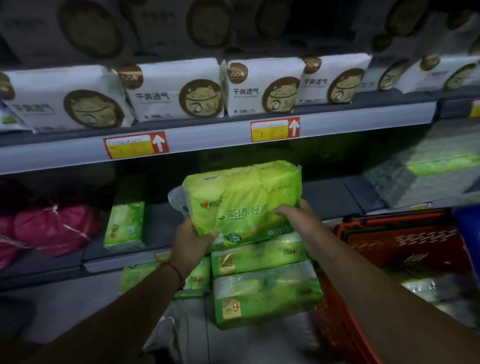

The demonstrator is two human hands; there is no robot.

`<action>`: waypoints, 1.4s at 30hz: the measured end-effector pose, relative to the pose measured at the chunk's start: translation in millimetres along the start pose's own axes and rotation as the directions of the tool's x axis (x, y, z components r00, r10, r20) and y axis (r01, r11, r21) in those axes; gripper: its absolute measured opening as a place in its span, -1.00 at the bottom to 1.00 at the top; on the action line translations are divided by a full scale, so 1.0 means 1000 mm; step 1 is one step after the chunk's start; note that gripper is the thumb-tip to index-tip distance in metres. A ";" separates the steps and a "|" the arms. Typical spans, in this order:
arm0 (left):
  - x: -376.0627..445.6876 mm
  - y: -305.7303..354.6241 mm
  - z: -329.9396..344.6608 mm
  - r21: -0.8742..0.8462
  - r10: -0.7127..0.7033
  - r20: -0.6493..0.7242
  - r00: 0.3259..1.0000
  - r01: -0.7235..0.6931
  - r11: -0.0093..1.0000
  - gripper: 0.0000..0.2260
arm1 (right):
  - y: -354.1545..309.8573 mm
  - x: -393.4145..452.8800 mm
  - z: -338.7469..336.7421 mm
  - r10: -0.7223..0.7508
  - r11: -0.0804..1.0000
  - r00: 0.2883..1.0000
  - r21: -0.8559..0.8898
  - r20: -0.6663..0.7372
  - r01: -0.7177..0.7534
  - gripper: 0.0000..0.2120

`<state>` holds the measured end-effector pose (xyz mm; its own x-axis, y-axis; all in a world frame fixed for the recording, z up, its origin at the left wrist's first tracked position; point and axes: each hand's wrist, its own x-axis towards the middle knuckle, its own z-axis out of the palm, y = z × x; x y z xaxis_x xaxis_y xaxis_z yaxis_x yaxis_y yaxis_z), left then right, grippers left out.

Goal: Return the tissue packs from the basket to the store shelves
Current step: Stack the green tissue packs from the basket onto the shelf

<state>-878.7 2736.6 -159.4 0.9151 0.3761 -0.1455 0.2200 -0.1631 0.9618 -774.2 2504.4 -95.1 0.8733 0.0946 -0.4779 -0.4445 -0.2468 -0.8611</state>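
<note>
I hold a green tissue pack (242,195) with both hands in front of the lower shelf (329,197). My left hand (189,243) grips its lower left corner, thumb on the front. On the pack's lower right, my right hand (297,218) has its fingers curled over the front face. Below it, two more green tissue packs (264,295) lie stacked, by the left side of a red basket (404,244). A small green pack (126,226) stands upright on the lower shelf to the left.
The upper shelf (204,139) carries several white packs with brown cat logos (176,91) and two red-yellow price tags. Pink bagged goods (50,229) lie at the lower left. Wrapped green packs (434,169) sit on the right. A blue container (477,241) is at the right edge.
</note>
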 end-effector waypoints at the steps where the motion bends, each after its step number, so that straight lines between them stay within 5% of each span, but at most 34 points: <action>1: 0.004 -0.005 0.006 -0.003 0.010 -0.001 1.000 -0.010 1.000 -0.62 | 0.003 0.010 0.000 0.016 1.000 1.000 0.008 -0.026 -0.016 -0.57; 7: 0.041 -0.026 0.036 0.006 0.044 -0.008 0.999 -0.044 0.999 -0.55 | 0.029 0.060 0.000 0.093 0.993 0.988 0.085 -0.126 -0.083 -0.45; 13: 0.075 -0.057 0.039 -0.011 0.011 -0.035 0.999 -0.011 1.000 -0.49 | 0.047 0.115 0.012 0.094 0.984 0.993 0.160 -0.068 -0.082 0.01; 22: 0.085 -0.074 0.036 0.156 -0.026 -0.100 0.995 0.041 0.987 -0.51 | 0.054 0.130 0.028 0.098 0.993 0.994 0.070 -0.050 -0.095 -0.20; 28: 0.074 -0.056 0.019 0.313 0.014 0.043 0.999 -0.027 0.949 -0.61 | 0.039 0.113 0.012 0.062 0.996 0.998 -0.070 0.023 -0.061 -0.38; 31: 0.067 -0.049 0.001 0.468 -0.007 0.146 0.989 -0.063 0.881 -0.72 | 0.019 0.081 0.003 -0.047 0.972 0.998 -0.230 0.050 0.057 -0.29; 35: 0.037 -0.004 -0.011 0.695 0.040 0.236 0.971 -0.197 0.692 -0.65 | 0.005 0.025 -0.018 -0.210 0.831 0.969 -0.500 0.126 0.245 -0.35; 38: 0.004 0.045 -0.002 0.796 0.131 0.297 0.946 -0.321 0.513 -0.47 | 0.004 -0.017 -0.043 -0.293 0.588 0.937 -0.738 0.189 0.332 -0.14; 42: -0.029 0.090 0.026 0.813 0.132 0.438 0.889 -0.454 0.364 -0.36 | 0.006 -0.081 -0.082 -0.331 0.306 0.920 -0.899 0.210 0.315 -0.19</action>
<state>-876.6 2687.8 -74.4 0.9908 -0.0861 -0.1043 -0.0605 -0.9718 0.2278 -831.0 2416.8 -47.3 0.9088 0.3707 -0.1914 0.3178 -0.9124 -0.2581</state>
